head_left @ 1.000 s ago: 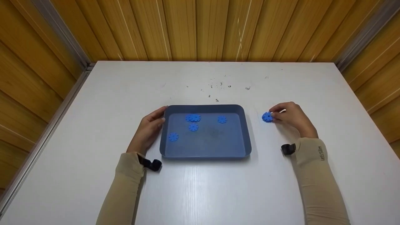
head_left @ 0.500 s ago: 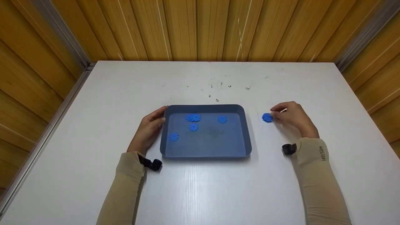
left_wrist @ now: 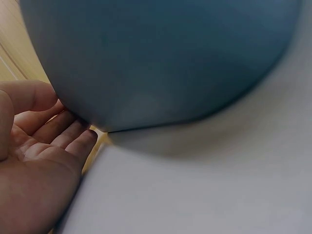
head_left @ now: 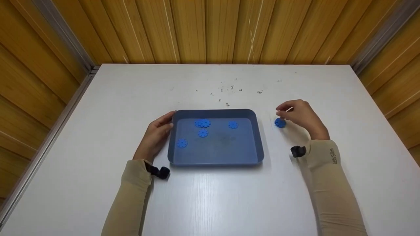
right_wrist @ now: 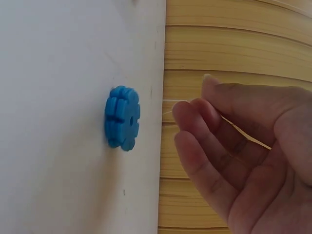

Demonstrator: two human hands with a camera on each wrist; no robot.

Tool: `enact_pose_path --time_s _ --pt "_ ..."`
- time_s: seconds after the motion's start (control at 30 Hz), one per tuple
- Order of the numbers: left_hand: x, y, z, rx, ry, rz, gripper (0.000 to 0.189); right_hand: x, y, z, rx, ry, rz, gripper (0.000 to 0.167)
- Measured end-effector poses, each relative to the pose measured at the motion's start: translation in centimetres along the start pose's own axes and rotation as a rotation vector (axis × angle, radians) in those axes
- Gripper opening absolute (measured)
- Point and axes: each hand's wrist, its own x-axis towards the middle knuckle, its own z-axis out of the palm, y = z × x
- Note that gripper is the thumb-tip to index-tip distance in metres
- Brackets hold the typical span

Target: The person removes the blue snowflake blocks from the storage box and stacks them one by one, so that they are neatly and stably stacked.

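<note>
My left hand (head_left: 154,136) rests against the left side of a blue-grey tray (head_left: 216,164), near its back corner. In the left wrist view the thumb and loosely extended fingers touch the tray's outer wall (left_wrist: 161,63). Just above and to the right of a small stack of blue notched plastic discs (head_left: 280,123) hovers my right hand (head_left: 300,114), its fingers loosely bent around nothing. From the right wrist view the stack (right_wrist: 122,118) lies on the white table, apart from the fingertips (right_wrist: 187,146). How many discs are in it is hard to tell.
Inside the tray lie several more notched discs: an overlapping pair (head_left: 205,123), one below them (head_left: 203,133), one at the left (head_left: 182,143) and one at the right (head_left: 233,125). Wood-look panel walls (head_left: 220,32) enclose the white table (head_left: 210,203).
My right hand has let go of the disc stack and lifted up and slightly left, leaving the stack on the table. The left hand and tray have stayed put.
</note>
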Motion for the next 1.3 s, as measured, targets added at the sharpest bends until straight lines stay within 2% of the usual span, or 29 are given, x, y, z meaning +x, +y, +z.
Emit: enact_pose_path --time_s 0.3,0.6,0.9,1.3 --pt "0.0 0.1 0.1 -0.01 0.015 -0.01 0.055 0.3 -3.5 0.2 0.011 -0.02 -0.069 0.033" --pt "0.0 0.1 0.0 0.0 0.017 -0.018 0.054 1.1 -6.6 1.2 -0.024 -0.057 -0.135 0.03" --pt "0.1 0.0 -0.2 -0.01 0.015 -0.018 0.055 1.8 -8.4 2.5 -0.038 -0.108 -0.205 0.029" --pt "0.1 0.0 -0.1 -0.023 0.022 -0.014 0.055 2.8 -10.3 4.8 -0.044 -0.205 -0.221 0.031"
